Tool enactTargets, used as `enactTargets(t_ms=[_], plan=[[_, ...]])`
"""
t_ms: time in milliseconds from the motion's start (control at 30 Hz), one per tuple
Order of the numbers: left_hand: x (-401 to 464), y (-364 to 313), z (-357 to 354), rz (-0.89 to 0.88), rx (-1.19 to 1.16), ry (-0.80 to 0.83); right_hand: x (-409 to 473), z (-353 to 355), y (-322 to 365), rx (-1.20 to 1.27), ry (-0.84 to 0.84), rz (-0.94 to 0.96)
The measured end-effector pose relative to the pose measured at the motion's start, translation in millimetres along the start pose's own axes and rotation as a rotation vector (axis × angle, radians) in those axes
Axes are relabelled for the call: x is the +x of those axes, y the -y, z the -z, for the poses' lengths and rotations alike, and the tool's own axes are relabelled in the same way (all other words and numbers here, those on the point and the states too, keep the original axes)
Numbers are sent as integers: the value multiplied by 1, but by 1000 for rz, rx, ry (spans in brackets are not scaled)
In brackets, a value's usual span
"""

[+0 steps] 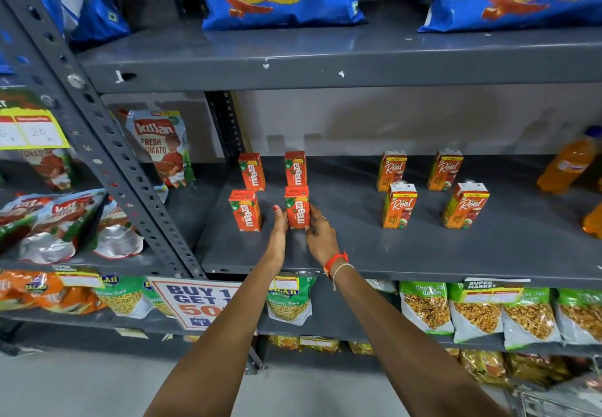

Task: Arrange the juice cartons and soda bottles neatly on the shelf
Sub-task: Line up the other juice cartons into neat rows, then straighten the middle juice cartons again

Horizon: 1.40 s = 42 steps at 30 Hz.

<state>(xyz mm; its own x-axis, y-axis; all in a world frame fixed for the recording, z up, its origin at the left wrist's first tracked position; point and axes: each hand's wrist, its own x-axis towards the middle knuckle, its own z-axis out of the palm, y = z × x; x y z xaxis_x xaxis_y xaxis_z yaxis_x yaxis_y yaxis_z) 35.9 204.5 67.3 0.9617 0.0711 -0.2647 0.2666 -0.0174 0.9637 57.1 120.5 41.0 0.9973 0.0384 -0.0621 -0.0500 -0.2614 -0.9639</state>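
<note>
Both hands, left (pixel 279 230) and right (pixel 321 232), pressed flat against either side of a red juice carton (pixel 297 207), upright near the shelf (pixel 407 253) front edge, left part.

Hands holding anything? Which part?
Both hands, left hand and right hand, flank the front-right Maaza carton, fingers pressed on its two side faces, carton standing on shelf.

Both hands, left hand (pixel 279 232); right hand (pixel 321 232), flank front-right Maaza carton (pixel 297 207); upright on shelf (pixel 407 253).
</note>
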Motion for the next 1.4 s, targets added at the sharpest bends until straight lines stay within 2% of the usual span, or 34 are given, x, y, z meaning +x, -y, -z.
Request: enactTargets(t_ms=[133, 233, 333, 400, 467, 633, 700, 833, 900, 967, 1067, 1400], plan=[[8, 5, 2, -36, -94, -72, 0, 1, 1, -7, -9, 3], [9, 17, -5, -94, -194, -259, -11, 9, -5, 44, -75, -15], [-9, 29, -20, -293, -38, -500, -25, 28, -15, 129, -234, 2], [-18, 35, -36, -434, 50, -594, -33, 45, -23, 213, -371, 13], [-23, 37, -59, -513, 99, -563, -40, 68, -33, 293, -516, 11], [-29, 27, -132, -606, 121, -288, -49, 142, -43, 337, -801, -62], [-17, 22, -157, -508, 50, -211, -47, 167, -44, 260, -741, -108], [10, 8, -185, -97, -261, -69, -38, 190, -39, 40, -354, -102], [17, 3, -187, -25, -256, -13, -31, 191, -33, -14, -207, -112], [19, 1, -189, -40, -235, 53, -27, 189, -29, -63, -125, -95], [25, 1, -192, -52, -213, 102, -21, 183, -30, -103, -115, -57], [32, 5, -187, 18, -169, 121, -17, 182, -32, -90, -121, -91]])
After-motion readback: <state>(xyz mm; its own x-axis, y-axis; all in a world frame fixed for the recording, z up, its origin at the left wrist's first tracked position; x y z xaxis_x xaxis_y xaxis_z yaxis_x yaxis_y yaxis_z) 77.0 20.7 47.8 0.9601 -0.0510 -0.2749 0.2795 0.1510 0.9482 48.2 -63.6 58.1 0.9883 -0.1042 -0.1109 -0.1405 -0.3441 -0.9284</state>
